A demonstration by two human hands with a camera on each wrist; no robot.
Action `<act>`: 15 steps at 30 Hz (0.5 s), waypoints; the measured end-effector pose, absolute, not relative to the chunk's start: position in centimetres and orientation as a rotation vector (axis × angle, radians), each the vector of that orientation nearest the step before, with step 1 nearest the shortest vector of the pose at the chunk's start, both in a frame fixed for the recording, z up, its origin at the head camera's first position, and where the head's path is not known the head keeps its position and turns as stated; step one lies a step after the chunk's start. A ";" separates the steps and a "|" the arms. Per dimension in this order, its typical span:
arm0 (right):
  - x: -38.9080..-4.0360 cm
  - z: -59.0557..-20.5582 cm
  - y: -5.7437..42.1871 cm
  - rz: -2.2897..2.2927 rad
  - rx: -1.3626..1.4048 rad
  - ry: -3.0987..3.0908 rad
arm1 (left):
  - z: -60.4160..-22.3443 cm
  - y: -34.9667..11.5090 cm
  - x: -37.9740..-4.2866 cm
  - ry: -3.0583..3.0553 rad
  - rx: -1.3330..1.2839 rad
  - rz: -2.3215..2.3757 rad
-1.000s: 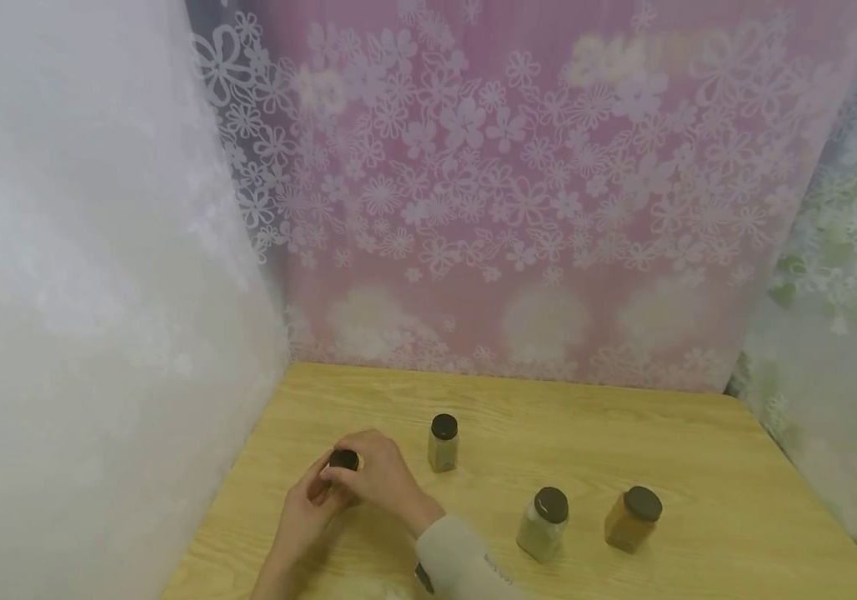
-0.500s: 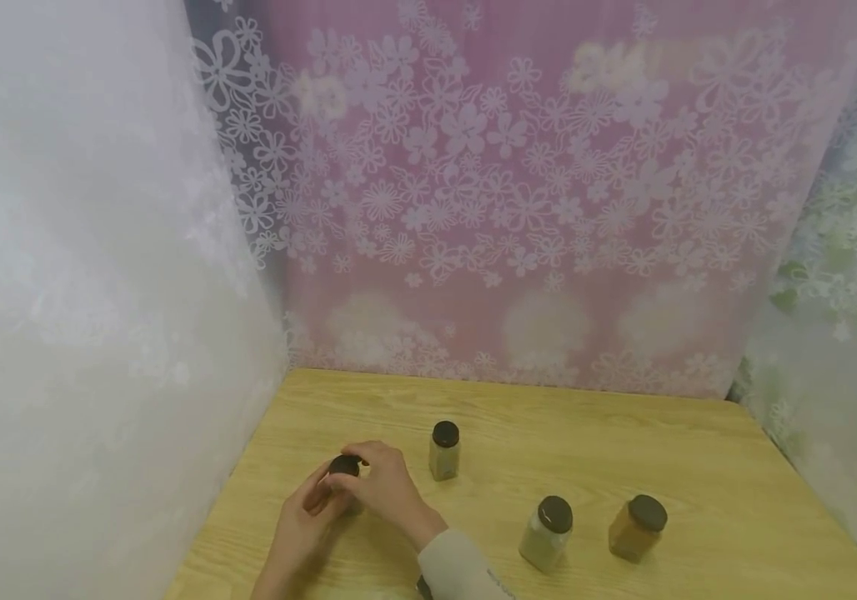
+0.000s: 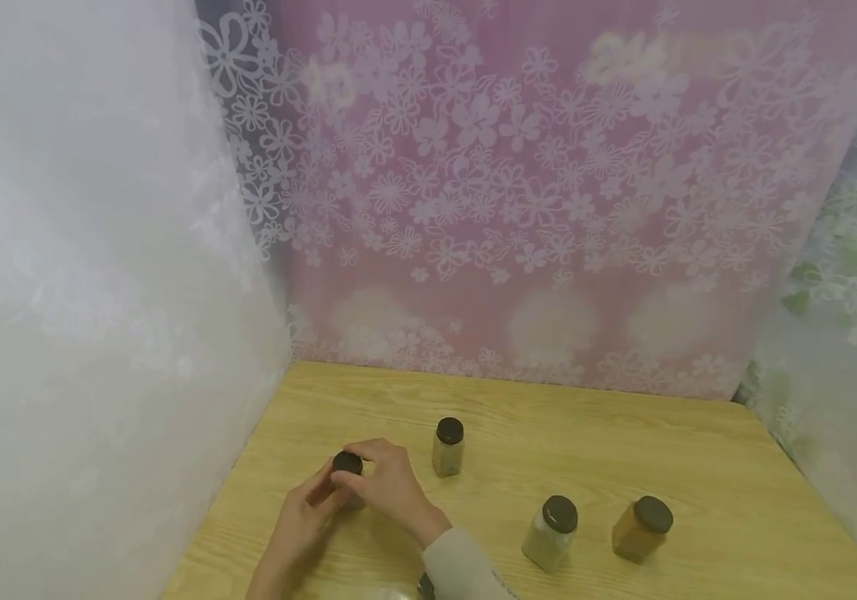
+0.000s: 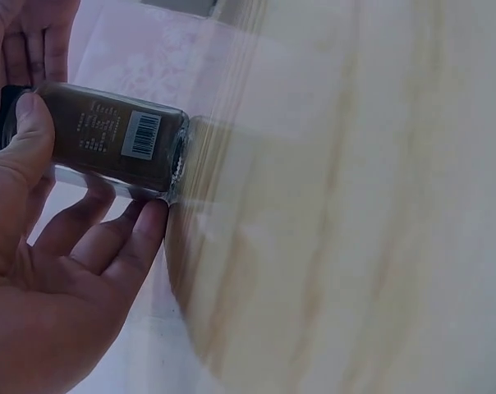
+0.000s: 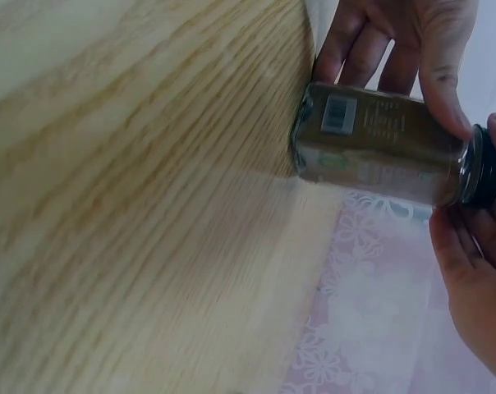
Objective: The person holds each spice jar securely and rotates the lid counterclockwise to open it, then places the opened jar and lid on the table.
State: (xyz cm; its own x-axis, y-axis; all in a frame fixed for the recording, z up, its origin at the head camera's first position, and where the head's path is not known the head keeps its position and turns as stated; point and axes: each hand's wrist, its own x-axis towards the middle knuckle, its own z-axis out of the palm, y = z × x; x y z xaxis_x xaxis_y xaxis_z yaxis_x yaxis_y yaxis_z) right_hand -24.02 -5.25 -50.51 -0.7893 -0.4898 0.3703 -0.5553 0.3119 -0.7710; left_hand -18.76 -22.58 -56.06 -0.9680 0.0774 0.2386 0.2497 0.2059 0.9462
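Observation:
In the head view, a spice jar with a black lid [image 3: 348, 463] stands at the table's left side, mostly covered by both hands. My left hand [image 3: 301, 512] holds its glass body between thumb and fingers. My right hand [image 3: 391, 492] grips the lid with thumb and fingertips. The left wrist view shows the jar's brown contents and barcode label [image 4: 141, 135]. From the right wrist, the whole glass body [image 5: 379, 148] is visible, its base at or very near the tabletop.
Behind and to the right stands a slim black-lidded jar [image 3: 448, 450]. Farther right are a pale jar [image 3: 548, 537] and an orange-brown jar [image 3: 640, 532]. A dark object [image 3: 425, 586] is partly hidden by the right sleeve. Flowered curtains [image 3: 511, 208] enclose the table [image 3: 586, 425].
The head view has shifted slightly. My right hand has turned a little around the lid, while my left hand keeps its hold on the jar. The other jars stay put.

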 end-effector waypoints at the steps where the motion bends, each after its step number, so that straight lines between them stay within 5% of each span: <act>1: -24.0 -50.4 -5.2 1.499 1.009 -2.499 | -56.0 -22.6 -18.7 -2.336 -0.306 -1.870; 15: -24.3 -50.2 -4.8 1.431 0.953 -2.621 | -55.6 -22.6 -18.7 -2.358 -0.193 -1.878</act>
State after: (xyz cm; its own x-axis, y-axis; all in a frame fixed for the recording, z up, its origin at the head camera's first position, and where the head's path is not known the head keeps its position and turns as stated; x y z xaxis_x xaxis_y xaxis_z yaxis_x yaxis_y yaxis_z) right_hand -24.25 -4.79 -50.24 -0.8150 -0.5054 0.2834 -0.5117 0.3985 -0.7612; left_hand -18.73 -22.65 -55.56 -0.9845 0.0238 0.1738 0.1747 0.2217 0.9593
